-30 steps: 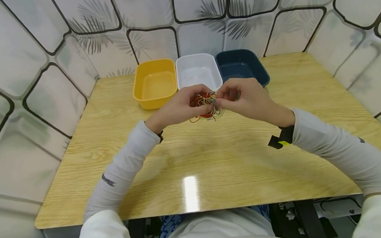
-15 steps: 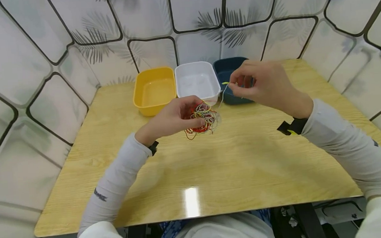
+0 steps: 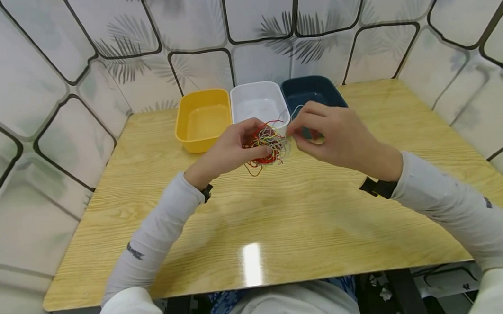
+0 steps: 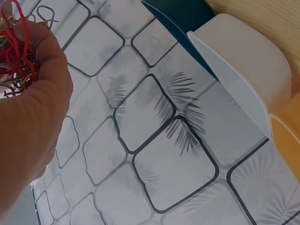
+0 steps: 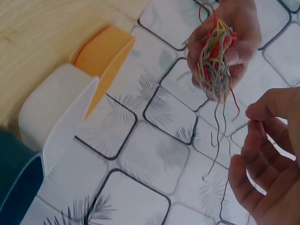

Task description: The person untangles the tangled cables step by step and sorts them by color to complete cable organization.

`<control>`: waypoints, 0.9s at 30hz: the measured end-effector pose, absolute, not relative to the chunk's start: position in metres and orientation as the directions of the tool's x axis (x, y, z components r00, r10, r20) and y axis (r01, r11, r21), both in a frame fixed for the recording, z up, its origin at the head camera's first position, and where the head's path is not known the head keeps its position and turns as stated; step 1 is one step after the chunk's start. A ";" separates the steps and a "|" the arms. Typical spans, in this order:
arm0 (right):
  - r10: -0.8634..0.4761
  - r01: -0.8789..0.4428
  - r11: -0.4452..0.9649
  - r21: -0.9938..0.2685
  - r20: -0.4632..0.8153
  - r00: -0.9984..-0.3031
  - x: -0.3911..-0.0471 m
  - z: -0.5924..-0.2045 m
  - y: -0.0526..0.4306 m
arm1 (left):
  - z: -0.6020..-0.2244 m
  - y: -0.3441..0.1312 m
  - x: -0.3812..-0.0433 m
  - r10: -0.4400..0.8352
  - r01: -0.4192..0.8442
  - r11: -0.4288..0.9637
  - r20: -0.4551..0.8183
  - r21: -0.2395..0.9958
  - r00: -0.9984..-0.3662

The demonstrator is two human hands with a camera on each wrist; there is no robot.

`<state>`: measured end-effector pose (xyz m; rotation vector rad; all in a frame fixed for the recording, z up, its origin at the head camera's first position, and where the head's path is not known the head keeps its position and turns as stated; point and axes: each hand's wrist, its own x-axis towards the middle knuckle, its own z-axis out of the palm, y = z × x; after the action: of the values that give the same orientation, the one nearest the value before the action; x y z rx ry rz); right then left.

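In the head view my left hand (image 3: 236, 149) holds a tangled bunch of thin wires (image 3: 272, 144) above the table, mostly red, grey and yellow. Loose ends and loops stick out of the bunch; in the right wrist view several grey strands hang from the wires (image 5: 215, 61). My right hand (image 3: 335, 133) is just right of the bunch. Its thumb and index fingertips meet and pinch a thin pale wire (image 3: 297, 109), whose free part curves over the dark blue bin. The left wrist view catches a red loop (image 4: 24, 28) by the left fingertips.
Three plastic bins stand side by side along the back of the wooden table (image 3: 221, 225): a yellow bin (image 3: 191, 143), a white bin (image 3: 258, 86) and a dark blue bin (image 3: 338, 93). A patterned curtain (image 3: 204, 69) hangs behind them.
My right hand pulled away toward the dark blue bin with a pale and yellow wire, then came back left and lower beside the bunch. The left hand rose slightly, keeping its hold.
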<state>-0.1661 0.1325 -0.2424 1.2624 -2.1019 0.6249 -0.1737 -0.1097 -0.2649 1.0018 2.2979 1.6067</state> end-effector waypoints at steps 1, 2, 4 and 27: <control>-0.628 -0.908 0.402 -0.116 0.687 -0.366 -0.166 -0.245 0.129 | -0.265 -0.110 -0.174 0.607 0.428 0.191 0.236 0.883 -0.758; -0.641 -0.914 0.374 -0.154 0.670 -0.375 -0.167 -0.248 0.127 | -0.266 -0.110 -0.174 0.610 0.428 0.189 0.236 0.884 -0.757; -0.660 -0.912 0.340 -0.228 0.634 -0.404 -0.171 -0.253 0.125 | -0.266 -0.110 -0.174 0.604 0.430 0.199 0.236 0.880 -0.761; -0.844 -0.742 0.502 -0.446 -0.062 -0.533 -0.184 -0.299 0.149 | -0.271 -0.115 -0.179 0.522 0.164 0.365 -0.056 0.916 -0.851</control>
<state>-0.1843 0.1486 -0.2991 1.5977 -2.9510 0.6423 -0.1786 -0.1154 -0.2711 0.6028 2.2941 1.4815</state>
